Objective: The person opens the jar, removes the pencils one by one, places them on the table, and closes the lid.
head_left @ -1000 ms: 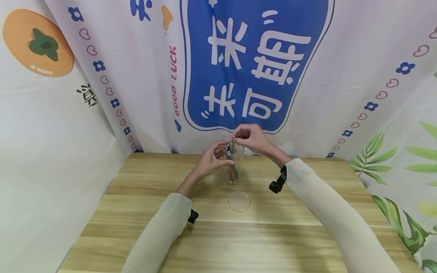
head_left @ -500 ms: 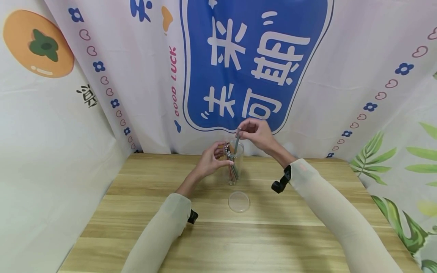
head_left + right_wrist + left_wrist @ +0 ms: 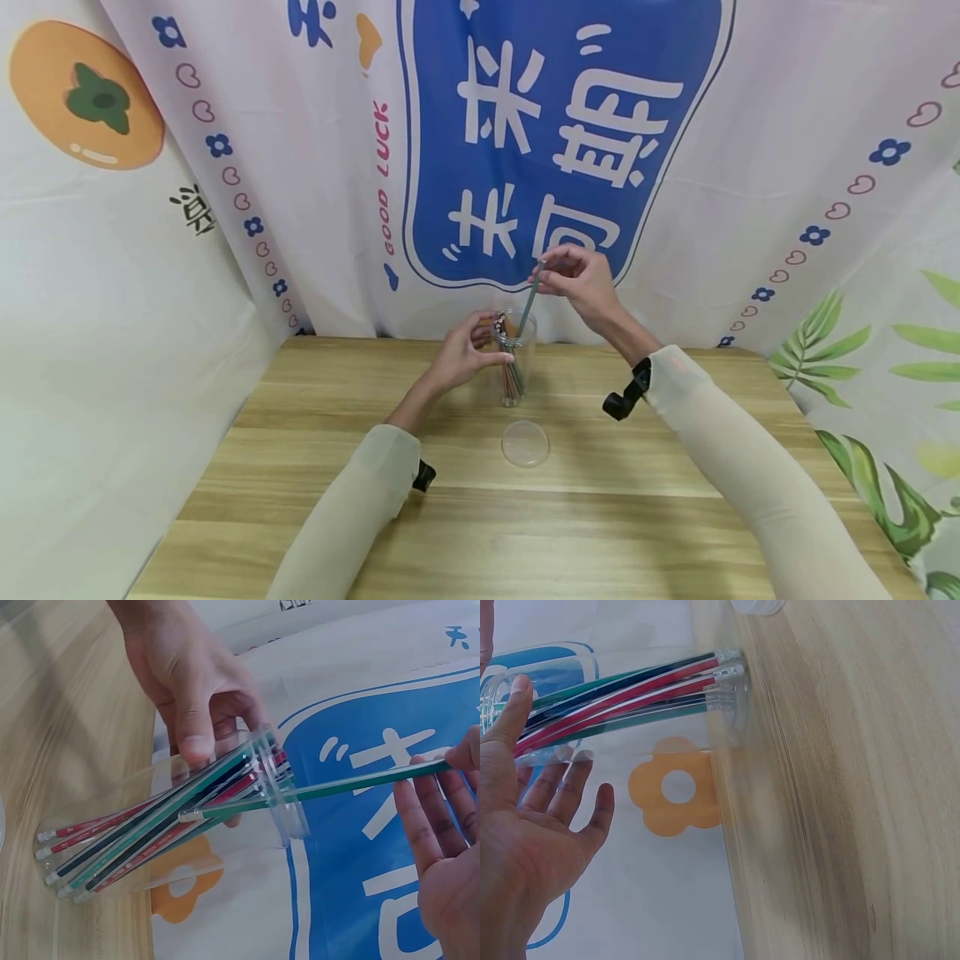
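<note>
A clear jar (image 3: 531,358) stands at the table's far edge, its mouth uncovered. My left hand (image 3: 463,352) grips it, thumb across the near side and fingers around the left. Red, dark and green pencils (image 3: 142,840) lean together inside, their metal-and-eraser ends at the bottom. Between thumb and fingertips, my right hand (image 3: 581,287) pinches one green pencil (image 3: 360,782) by its upper end. That pencil slants up through the jar's mouth, its eraser end still inside. In the left wrist view, the thumb lies along the jar wall (image 3: 652,742) near the rim.
A round clear lid (image 3: 525,443) lies flat on the wooden table (image 3: 495,533) in front of the jar. Right behind the jar hangs a white printed cloth (image 3: 337,250) with a blue panel.
My right hand has moved up and to the right, drawing the green pencil partly out of the jar. The left hand, jar and lid have stayed in place.
</note>
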Tool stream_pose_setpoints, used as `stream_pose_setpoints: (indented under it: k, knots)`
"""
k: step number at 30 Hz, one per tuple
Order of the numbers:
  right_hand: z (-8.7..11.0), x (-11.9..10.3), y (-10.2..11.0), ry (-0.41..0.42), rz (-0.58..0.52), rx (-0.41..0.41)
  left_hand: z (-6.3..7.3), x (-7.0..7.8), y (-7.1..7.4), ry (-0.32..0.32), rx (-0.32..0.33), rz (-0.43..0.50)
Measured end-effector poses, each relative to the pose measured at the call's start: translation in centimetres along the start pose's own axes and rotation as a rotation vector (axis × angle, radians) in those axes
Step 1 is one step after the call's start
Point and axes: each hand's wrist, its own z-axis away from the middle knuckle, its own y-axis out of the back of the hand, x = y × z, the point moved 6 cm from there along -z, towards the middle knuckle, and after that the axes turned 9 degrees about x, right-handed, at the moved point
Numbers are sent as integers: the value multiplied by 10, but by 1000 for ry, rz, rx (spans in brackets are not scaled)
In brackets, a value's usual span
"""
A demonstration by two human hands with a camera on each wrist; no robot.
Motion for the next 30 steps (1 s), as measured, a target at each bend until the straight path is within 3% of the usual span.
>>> stream_pose_setpoints:
  k: [6,14,30]
  knots:
    - [-3,-11,7,9,-29,62,0,2,0,-11,-9,4]
    - [-10,-26,18,5,-231,159,1,3,0,-12,1,-12]
    - [-12,-48,47,-55,-450,340,1,2,-1,-10,-8,-8]
